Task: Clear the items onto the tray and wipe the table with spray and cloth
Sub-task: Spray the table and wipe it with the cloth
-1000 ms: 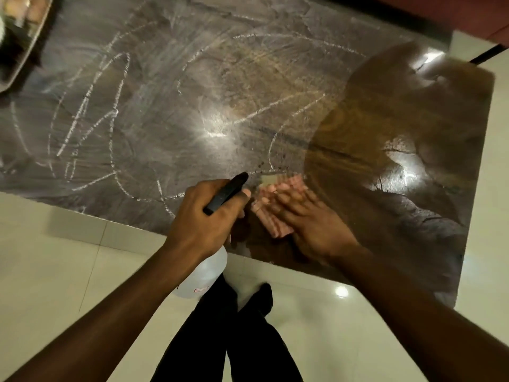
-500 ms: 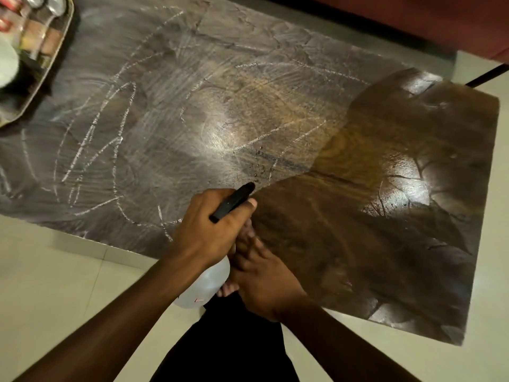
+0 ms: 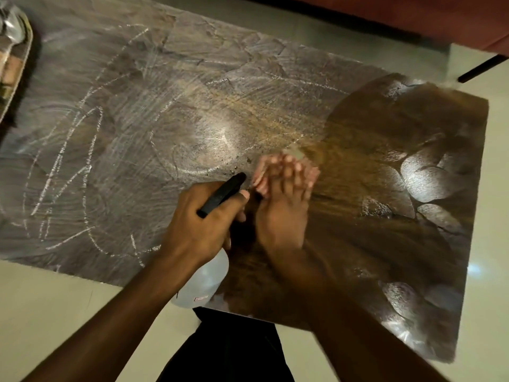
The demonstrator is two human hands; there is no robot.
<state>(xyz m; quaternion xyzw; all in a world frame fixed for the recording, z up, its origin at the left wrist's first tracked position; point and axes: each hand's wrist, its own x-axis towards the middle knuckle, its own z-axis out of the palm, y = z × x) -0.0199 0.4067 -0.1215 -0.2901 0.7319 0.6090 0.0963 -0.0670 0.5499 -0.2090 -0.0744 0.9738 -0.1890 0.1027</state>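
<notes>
My left hand (image 3: 201, 221) grips a clear spray bottle (image 3: 202, 282) by its black nozzle head (image 3: 223, 194), held over the table's near edge. Just to its right, my right hand (image 3: 283, 213) lies flat with straight fingers on a pink striped cloth (image 3: 261, 172), pressing it onto the dark stone-patterned table (image 3: 165, 119). Only the cloth's edges show past my fingers. The table's left and middle carry white streaks and smears; its right part looks dark, wet and glossy. A tray (image 3: 13, 70) with items is at the far left edge, mostly cut off.
Pale tiled floor (image 3: 55, 312) surrounds the table on the near and right sides. My dark-clothed legs (image 3: 228, 348) stand at the near edge. A reddish-brown surface (image 3: 413, 15) runs along the top right, with a black bar (image 3: 482, 68) beside it.
My right hand has pushed the cloth away from the table's near edge toward the middle. The left hand with the bottle stayed beside it. The view shifted right, cutting off more of the tray.
</notes>
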